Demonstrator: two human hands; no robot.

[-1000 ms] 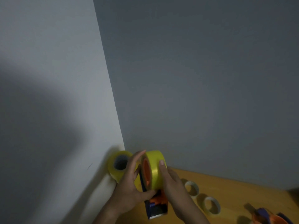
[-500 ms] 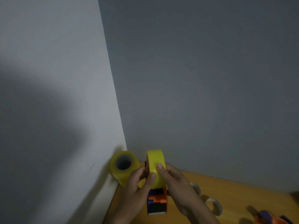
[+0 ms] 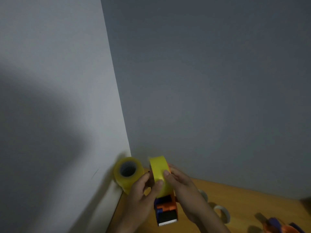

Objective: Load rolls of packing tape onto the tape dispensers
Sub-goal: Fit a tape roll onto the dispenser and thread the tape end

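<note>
Yellow tape roll [image 3: 159,174] sits on the orange-and-purple dispenser [image 3: 165,209], held above the wooden bench [image 3: 252,199] near the wall corner. Roll stands on edge, its axis running left-right. Dispenser's long axis runs toward the camera, toothed blade end nearest. Left hand [image 3: 143,197] pinches the roll's left face and tread with curled fingers. Right hand [image 3: 183,189] wraps the right side, thumb on the tread. Stacked translucent yellow rolls [image 3: 127,174] stand just left against the wall.

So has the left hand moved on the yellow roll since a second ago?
Yes. The left hand slid down from the top of the yellow roll; its thumb now presses the roll's outer face.
</note>
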